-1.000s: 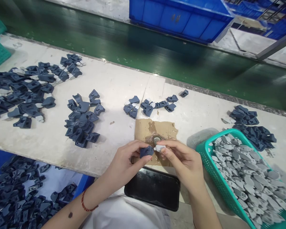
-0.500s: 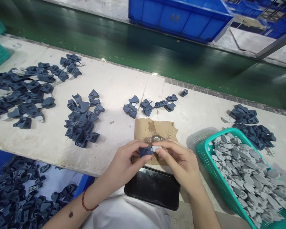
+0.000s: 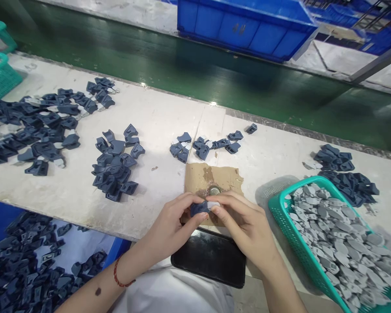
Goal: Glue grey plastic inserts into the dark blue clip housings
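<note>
My left hand (image 3: 179, 219) pinches a dark blue plastic part (image 3: 199, 208) between thumb and fingers. A small light grey plastic piece (image 3: 213, 205) sits against its right end, gripped by the thumb and forefinger of my right hand (image 3: 244, 217). The two pieces touch; how deep one sits in the other is hidden by my fingers. Both hands are over a torn brown cardboard sheet (image 3: 230, 176), with a small round metal piece (image 3: 214, 190) just beyond them. Below the hands lies a black phone-like slab (image 3: 211, 258).
At right a green basket (image 3: 280, 208) holds light grey pieces, with dark blue parts (image 3: 352, 187) behind it. More blue parts (image 3: 114, 169) are heaped at left. Beyond the white table (image 3: 163, 104) run a green belt (image 3: 143, 61) and a blue bin (image 3: 241, 30).
The grey piece has come closer against the blue part, and my right fingers have shifted slightly left with it. The whole view has moved a little.
</note>
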{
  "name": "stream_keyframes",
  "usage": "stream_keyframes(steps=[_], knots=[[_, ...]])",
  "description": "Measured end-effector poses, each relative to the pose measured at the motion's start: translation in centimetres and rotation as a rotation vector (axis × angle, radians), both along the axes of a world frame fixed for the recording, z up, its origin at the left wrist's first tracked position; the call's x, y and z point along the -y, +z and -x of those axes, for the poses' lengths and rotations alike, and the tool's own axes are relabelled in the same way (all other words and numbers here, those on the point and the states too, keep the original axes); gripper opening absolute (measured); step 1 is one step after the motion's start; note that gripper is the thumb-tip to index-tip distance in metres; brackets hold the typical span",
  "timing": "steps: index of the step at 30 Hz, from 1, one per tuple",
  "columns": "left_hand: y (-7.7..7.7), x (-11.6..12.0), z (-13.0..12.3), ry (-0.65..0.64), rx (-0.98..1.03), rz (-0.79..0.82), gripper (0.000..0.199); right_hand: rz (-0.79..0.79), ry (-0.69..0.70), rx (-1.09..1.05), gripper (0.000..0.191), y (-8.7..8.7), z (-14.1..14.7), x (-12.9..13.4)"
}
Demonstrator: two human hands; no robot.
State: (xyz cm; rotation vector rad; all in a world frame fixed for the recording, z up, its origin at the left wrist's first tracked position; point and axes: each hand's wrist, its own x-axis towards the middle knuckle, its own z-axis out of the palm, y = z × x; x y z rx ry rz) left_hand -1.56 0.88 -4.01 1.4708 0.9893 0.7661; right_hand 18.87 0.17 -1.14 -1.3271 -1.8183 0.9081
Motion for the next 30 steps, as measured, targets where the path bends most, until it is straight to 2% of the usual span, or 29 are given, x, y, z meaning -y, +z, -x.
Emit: stream_keyframes(steps=[5,18,26,28,30], knots=[[0.1,-0.2,-0.1,0.017,0.020,-0.008,0.020,-0.072,-0.030,0.082,0.015,0.7,-0.2,-0.3],[-0.4,0.1,0.2,0.025,0.010,-0.053,0.016,0.218,-0.049,-0.051,0.027,-0.2,0.5,-0.1],[-0.8,0.1,0.1,0.035,0.032,-0.108,0.019,0.193,-0.079,-0.058,0.028,0.0,0.8,0.5],[-0.5,-0.1,0.1,0.046,0.030,-0.157,0.018,0.211,-0.089,-0.110,0.028,0.2,0.9,0.3],[0.4,0.0,0.5,0.086,0.002,-0.246,0.020,0.257,-0.120,-0.189,0.029,0.3,0.8,-0.3]])
